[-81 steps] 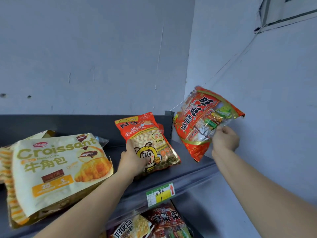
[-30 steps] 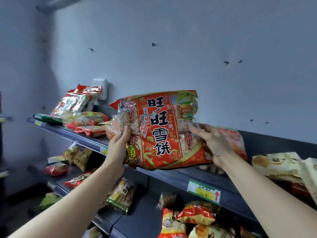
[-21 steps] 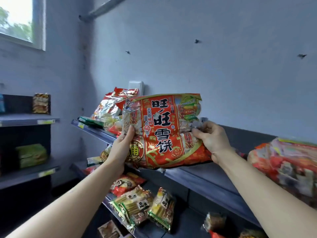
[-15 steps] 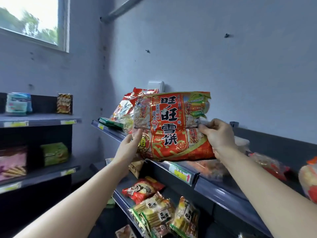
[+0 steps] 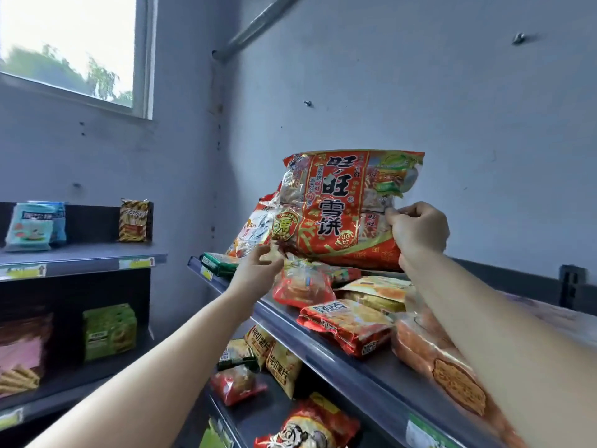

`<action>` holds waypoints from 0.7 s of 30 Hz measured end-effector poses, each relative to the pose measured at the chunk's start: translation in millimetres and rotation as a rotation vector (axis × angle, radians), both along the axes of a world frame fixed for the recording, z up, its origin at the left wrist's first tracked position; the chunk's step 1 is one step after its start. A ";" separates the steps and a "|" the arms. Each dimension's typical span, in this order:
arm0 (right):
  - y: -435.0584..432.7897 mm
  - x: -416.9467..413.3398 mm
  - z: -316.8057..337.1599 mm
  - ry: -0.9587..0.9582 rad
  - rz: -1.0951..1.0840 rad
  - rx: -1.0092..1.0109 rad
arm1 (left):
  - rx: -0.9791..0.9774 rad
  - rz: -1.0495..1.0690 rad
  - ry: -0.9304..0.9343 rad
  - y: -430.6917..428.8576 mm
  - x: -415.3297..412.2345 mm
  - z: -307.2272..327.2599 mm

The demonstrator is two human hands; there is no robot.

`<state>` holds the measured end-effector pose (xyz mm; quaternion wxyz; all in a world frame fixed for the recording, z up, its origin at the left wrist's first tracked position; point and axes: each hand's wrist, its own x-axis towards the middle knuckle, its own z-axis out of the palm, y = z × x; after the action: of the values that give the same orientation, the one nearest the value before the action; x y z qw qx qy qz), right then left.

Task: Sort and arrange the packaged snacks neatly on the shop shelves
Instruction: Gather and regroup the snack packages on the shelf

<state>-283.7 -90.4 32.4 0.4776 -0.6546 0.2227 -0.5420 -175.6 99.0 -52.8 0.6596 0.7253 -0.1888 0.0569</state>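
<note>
Here, far left, a side shelf (image 5: 80, 252) carries a pale blue packet (image 5: 30, 226) and a striped yellow-and-red packet (image 5: 133, 220), both upright against its back panel; beneath it sits a green box (image 5: 108, 329); my left hand (image 5: 255, 274) hovers at the front edge of the top shelf (image 5: 349, 358), fingers loosely spread and closed on nothing, just beside a small red bag (image 5: 302, 287) and near a flat green packet (image 5: 219, 263) at the shelf's left end; above these stands the big red rice-cracker bag (image 5: 342, 210), upright, its bottom edge resting on the heap of snacks; my right hand (image 5: 418, 227) pinches its right edge, thumb and fingers clamped on the wrapper; below my right forearm lie a red packet (image 5: 347, 323) and an orange bag (image 5: 433, 352); lower shelves hold yellow chip bags (image 5: 273, 357).
</note>
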 end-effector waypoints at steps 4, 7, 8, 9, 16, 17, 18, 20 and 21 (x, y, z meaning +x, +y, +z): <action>-12.4 54.2 8.2 -0.021 -0.061 0.033 | 0.131 0.033 -0.058 -13.0 52.4 3.1; -21.0 82.4 4.4 0.013 -0.097 0.047 | 0.321 0.041 -0.122 -21.7 80.1 2.0; -24.3 93.3 1.7 0.028 -0.114 0.046 | 0.386 0.038 -0.148 -25.2 91.3 1.4; -27.7 103.7 -1.0 0.041 -0.134 0.045 | 0.455 0.036 -0.183 -29.5 102.9 0.6; -48.7 156.7 -10.8 0.073 -0.246 0.046 | 0.834 0.011 -0.404 -64.2 180.3 0.8; -51.6 162.8 -10.7 0.074 -0.261 0.046 | 0.884 0.003 -0.434 -68.8 191.6 1.3; -54.5 169.3 -10.6 0.075 -0.278 0.041 | 0.944 -0.019 -0.456 -72.9 202.2 1.7; -58.4 180.0 -11.2 0.077 -0.314 0.035 | 1.096 -0.064 -0.476 -78.8 219.8 1.4; -59.7 184.5 -12.3 0.077 -0.333 0.035 | 1.180 -0.078 -0.492 -81.1 226.7 0.9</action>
<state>-99.2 -150.1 20.1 0.3838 -0.6205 0.3555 -0.5842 51.1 17.9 -51.9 0.0886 0.9247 -0.3606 0.0840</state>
